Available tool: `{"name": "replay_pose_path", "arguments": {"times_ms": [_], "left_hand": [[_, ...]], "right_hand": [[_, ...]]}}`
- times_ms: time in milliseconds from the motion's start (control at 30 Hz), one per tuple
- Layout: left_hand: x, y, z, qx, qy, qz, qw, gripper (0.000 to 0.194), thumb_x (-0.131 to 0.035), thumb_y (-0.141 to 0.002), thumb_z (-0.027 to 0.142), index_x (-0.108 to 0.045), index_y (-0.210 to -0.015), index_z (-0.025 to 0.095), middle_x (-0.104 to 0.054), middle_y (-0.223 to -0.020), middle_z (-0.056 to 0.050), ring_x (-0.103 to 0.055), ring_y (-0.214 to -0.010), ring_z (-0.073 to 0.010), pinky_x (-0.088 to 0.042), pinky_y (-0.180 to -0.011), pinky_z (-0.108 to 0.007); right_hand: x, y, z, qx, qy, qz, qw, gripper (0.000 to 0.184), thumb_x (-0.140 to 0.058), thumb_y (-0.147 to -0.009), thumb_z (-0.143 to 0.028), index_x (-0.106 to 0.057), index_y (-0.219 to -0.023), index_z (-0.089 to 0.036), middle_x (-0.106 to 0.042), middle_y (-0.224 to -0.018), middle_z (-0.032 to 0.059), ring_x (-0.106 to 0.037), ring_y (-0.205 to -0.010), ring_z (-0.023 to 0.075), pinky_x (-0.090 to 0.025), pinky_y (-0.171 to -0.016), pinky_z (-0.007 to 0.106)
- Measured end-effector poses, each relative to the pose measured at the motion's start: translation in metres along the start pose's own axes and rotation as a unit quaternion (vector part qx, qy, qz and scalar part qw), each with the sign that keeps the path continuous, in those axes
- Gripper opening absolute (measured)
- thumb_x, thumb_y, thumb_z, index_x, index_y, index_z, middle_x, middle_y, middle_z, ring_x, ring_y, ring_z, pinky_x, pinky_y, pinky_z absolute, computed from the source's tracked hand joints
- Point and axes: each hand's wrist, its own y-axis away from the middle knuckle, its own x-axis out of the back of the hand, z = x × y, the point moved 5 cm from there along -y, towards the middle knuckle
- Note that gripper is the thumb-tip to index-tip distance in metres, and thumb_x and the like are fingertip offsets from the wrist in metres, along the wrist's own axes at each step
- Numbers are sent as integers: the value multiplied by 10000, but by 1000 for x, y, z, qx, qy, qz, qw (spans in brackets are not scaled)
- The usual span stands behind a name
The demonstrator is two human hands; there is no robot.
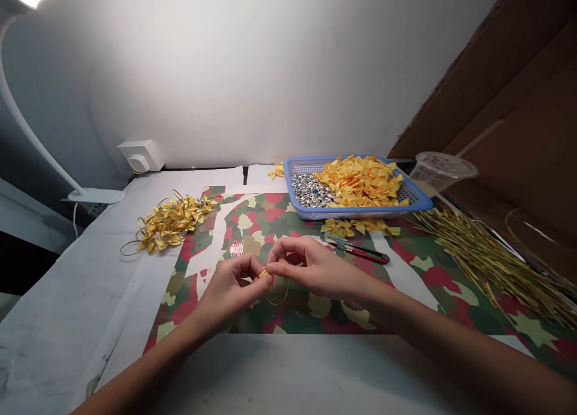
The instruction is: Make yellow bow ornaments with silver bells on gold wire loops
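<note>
My left hand (232, 288) is closed in a pinch on a small yellow ribbon bow (263, 274). Thumb and forefinger of my right hand (315, 269) meet at the same spot, pinching the gold tie (286, 293) that curves down in a loop below the fingers. The fingertips partly cover where bow and tie meet. Left of my hands lies a pile of yellow bows on looped gold ties (174, 222), with silver bells among them. Beyond my right hand, a blue basket (360, 211) holds loose yellow bows (360, 180) and silver bells (311, 190).
Tweezers with red-and-black handles (365, 254) lie behind my right wrist, near several loose bows (358, 227). Straight gold ties (491, 258) are bundled at the right, below a lidded plastic cup (439, 173). A lamp (97, 195) stands at the left on the table, which bears a camouflage-patterned sheet (297, 323).
</note>
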Motion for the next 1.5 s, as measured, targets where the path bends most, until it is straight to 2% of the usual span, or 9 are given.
{"name": "replay_pose_path", "arguments": {"times_ms": [200,367,533,767,867,933,1100,1333,1500], "left_hand": [[3,0,-2,-1,2,-2,1000,253,-646,-710,323,-481,-603,163,-472,-527,70,-410,-429,-53,-344,-409,-172],[4,-1,-1,8,1,-5,1000,219,-636,-682,284,-468,-594,173,-465,-502,78,-410,-416,-54,-334,-410,-177],[2,-2,1,12,-4,-2,1000,208,-621,-663,269,-452,-576,183,-450,-489,85,-386,-410,-50,-312,-409,-177],[-1,0,2,13,-31,-21,999,194,-593,-677,272,-448,-579,190,-435,-513,79,-378,-439,-62,-294,-420,-190],[-2,0,0,17,-36,-30,999,174,-581,-675,252,-441,-589,193,-423,-525,78,-383,-457,-70,-287,-423,-192],[-2,0,0,18,-37,-36,998,168,-572,-670,240,-432,-589,196,-412,-521,80,-370,-460,-73,-272,-422,-194],[-3,1,-2,-2,-52,-46,998,162,-558,-676,210,-420,-593,193,-357,-522,90,-302,-478,-70,-234,-444,-202],[-2,3,0,-36,-75,-37,996,193,-561,-709,200,-409,-591,194,-358,-543,83,-295,-493,-75,-238,-457,-211],[0,2,0,-24,-50,-20,998,200,-566,-741,241,-419,-613,195,-387,-551,78,-305,-486,-75,-245,-452,-207]], "right_hand": [[2,1,-4,20,22,-12,999,145,-580,-854,-273,-578,-750,-172,-554,-707,-20,-483,-614,105,-385,-575,237],[11,7,-12,33,116,-51,991,62,-589,-859,-224,-610,-888,-173,-628,-795,6,-550,-657,117,-433,-580,231],[16,11,-16,35,212,-16,976,111,-569,-864,-136,-660,-806,-164,-671,-746,11,-584,-633,121,-440,-584,236],[7,12,-23,159,275,6,948,141,-541,-867,-51,-608,-801,-156,-620,-749,4,-535,-640,112,-416,-580,216],[2,13,-22,218,306,-3,927,144,-508,-900,-66,-575,-809,-155,-595,-785,19,-520,-700,128,-412,-607,228],[0,13,-20,231,324,-2,918,146,-485,-921,-89,-561,-819,-162,-583,-805,26,-509,-709,136,-407,-604,236],[-2,11,-15,222,347,3,911,155,-465,-932,-106,-544,-815,-171,-582,-816,36,-505,-712,146,-407,-607,252],[2,11,-17,194,342,-2,919,158,-486,-904,-58,-540,-802,-167,-581,-797,21,-520,-715,141,-416,-621,245],[4,16,-20,161,370,-15,915,162,-463,-893,-28,-539,-830,-157,-568,-830,34,-515,-691,136,-431,-616,249]]}}
